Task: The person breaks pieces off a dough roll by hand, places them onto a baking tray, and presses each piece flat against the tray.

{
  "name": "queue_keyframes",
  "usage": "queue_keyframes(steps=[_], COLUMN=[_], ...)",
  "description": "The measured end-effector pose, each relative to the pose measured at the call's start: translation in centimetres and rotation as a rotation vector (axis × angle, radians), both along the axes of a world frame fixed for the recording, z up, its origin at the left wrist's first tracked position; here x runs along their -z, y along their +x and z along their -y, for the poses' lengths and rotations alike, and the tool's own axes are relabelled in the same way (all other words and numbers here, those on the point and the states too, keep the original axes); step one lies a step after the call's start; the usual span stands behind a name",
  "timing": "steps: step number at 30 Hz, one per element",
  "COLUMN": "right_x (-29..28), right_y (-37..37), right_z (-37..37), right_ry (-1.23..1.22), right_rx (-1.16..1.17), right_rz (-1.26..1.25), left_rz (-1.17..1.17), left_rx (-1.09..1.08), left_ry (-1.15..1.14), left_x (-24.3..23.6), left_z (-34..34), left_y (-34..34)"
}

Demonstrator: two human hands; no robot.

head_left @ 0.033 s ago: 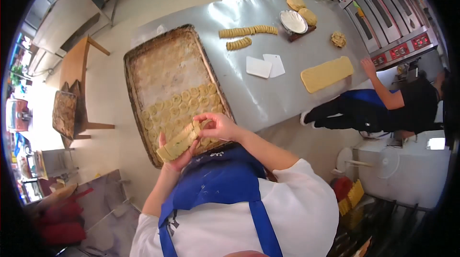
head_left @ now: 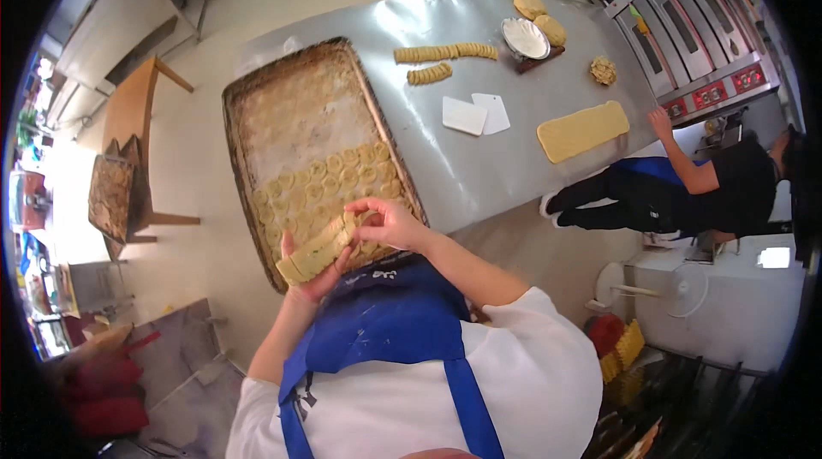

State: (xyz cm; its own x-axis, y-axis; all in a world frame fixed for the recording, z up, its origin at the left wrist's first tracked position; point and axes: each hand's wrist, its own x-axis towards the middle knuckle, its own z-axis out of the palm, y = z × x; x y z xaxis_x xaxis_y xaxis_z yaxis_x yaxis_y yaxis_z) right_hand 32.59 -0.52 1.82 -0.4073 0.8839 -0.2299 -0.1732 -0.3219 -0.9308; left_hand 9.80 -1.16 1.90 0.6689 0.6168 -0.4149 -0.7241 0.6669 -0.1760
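Far left: a light-brown wooden table [head_left: 133, 108] carries a dark, crusted rectangular tray [head_left: 111, 193]. Next, a large rectangular baking tray [head_left: 291, 108] with a browned rim lies in front of me; rows of small, round, pale-yellow dough pieces [head_left: 312, 181] cover its nearer part, its farther part bare.

Over the tray's near end I hold a pale-yellow dough log with cut lines across it [head_left: 312, 258], tilted, its right end higher in view. My left hand [head_left: 318, 285] grasps it from below, thumb up along its far side. My right hand [head_left: 396, 226] is at the log's right end, thumb and fingers pinching the dough there; I cannot tell whether a slice is separated.

To the right, on the grey metal worktable [head_left: 479, 181]: a long sliced dough roll [head_left: 445, 52], a shorter sliced roll [head_left: 429, 74] just nearer to me, and two flat white scrapers [head_left: 463, 116], partly overlapping. Beyond them, a round bowl [head_left: 507, 44] of white contents sits beside two rounded yellow dough lumps [head_left: 530, 4]. Further right: a flat, oblong yellow dough sheet [head_left: 583, 131], a rough-surfaced lump [head_left: 603, 71], then a dark-clothed co-worker [head_left: 745, 185].
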Motion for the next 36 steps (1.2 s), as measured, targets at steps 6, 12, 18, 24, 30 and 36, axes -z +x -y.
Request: queue_keyframes(steps=[6, 12, 18, 24, 30, 36], right_x=[-0.4, 0.9, 1.7, -0.4, 3.2, 8.8], right_y=[-7.9, -10.5, -12.6, -15.1, -15.9, -22.3], right_z=[2.3, 1.4, -4.0, -10.3, -15.2, -19.8], right_ry=[0.018, -0.192, -0.169, 0.279, 0.129, 0.339], right_rx=[0.165, 0.09, -0.232, -0.54, 0.037, 0.018], right_rz=[0.007, -0.033, 0.271, 0.698, 0.718, 0.817], left_rz=[0.085, 0.086, -0.027, -0.307, -0.161, 0.015], left_rx=[0.155, 0.178, 0.164, 0.116, 0.069, 0.234], left_ry=[-0.071, -0.113, -0.089, -0.084, -0.062, 0.103], left_x=[-0.4, 0.5, 0.3, 1.4, 1.3, 1.2], left_z=[-0.3, -0.8, -1.8, -3.0, -6.9, -12.0], left_y=[-7.3, -11.2, -13.8, -15.8, -17.1, -20.6])
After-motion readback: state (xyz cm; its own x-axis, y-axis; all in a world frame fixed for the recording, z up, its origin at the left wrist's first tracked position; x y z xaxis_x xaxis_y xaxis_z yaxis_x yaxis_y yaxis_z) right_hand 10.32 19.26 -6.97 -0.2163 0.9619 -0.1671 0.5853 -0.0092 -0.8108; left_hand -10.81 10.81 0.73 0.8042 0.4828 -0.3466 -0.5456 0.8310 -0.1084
